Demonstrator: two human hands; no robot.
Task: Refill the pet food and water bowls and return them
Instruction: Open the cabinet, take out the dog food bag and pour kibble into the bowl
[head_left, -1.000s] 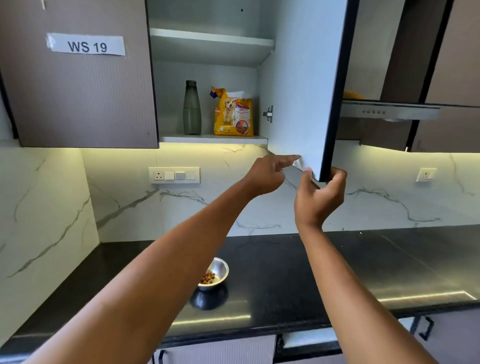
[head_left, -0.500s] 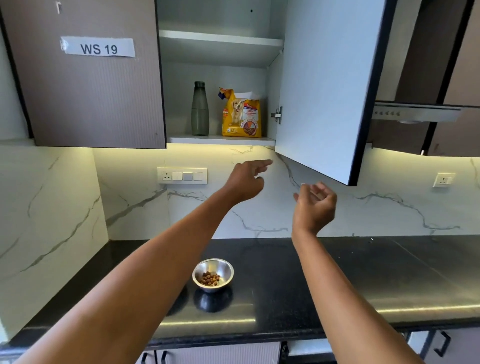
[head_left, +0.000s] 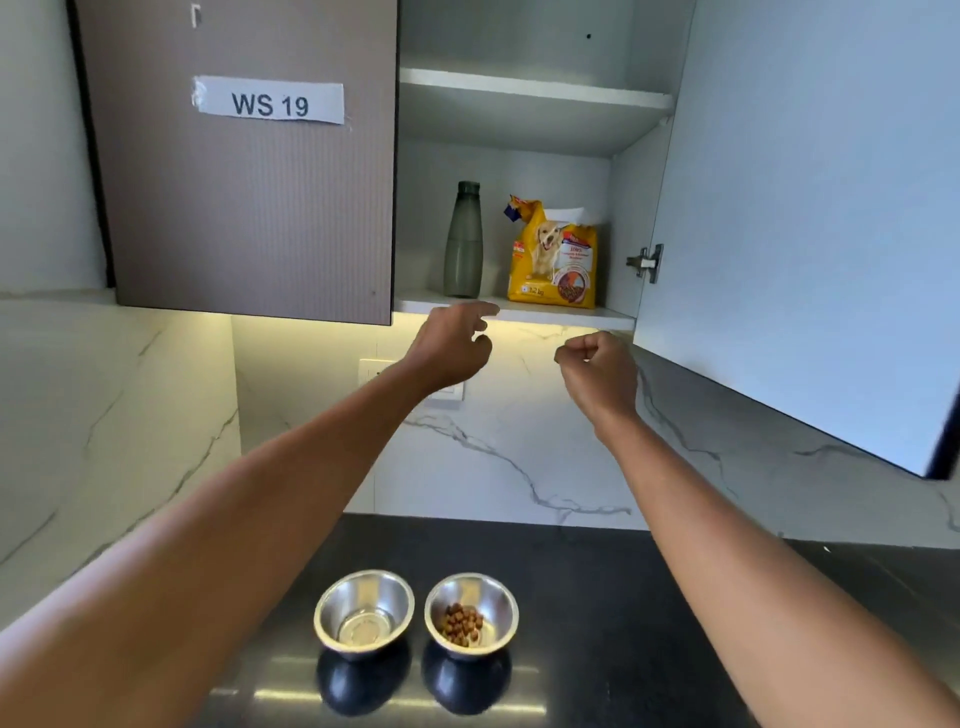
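- The two steel bowls are sitting side by side on the black desk, close but not touching. The left bowl is looking empty or nearly so, and the right bowl is holding a small heap of brown kibble.
- The supplies are waiting above them on the lower shelf of the open cabinet. The dark bottle is standing upright, with the yellow dog-food bag near it on the right.
- The left hand is hovering just under the shelf's front edge, below the bottle. Its forefinger is stretching out and the other fingers are loosely curled, grasping nothing.
- The right hand is hanging beside it, below the bag, fingers clenched into a fist around nothing.
- The cabinet door is standing wide open at the right.
- The step in hand is probably fetching bottle and bag. Doing it well means:
  - rising over the shelf lip before reaching in;
  - gripping the bottle round its narrow waist and the bag low on its body, since its top looks loose;
  - bringing each down beside the bowls, not over them.
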